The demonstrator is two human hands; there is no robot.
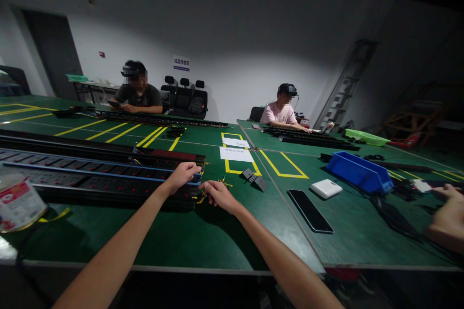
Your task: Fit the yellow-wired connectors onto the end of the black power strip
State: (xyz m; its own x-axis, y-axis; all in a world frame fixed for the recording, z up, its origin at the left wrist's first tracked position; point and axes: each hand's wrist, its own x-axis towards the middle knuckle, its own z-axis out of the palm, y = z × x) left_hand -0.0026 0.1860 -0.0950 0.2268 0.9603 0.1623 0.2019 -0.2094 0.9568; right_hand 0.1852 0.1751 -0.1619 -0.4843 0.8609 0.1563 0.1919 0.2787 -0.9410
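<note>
Long black power strips with rows of sockets and small red dots lie side by side on the green table, some with blue edges. My left hand is closed over the right end of one strip. What its curled fingers hold, if anything, is hidden. Just right of that end, my right hand pinches at the short yellow wires sticking out there. More loose wire ends show behind my right fingers.
Beyond my right hand lie dark brackets, paper sheets, a phone, a white case and a blue bin. A tin stands at left. Another person's hand is at right; two people sit across the table.
</note>
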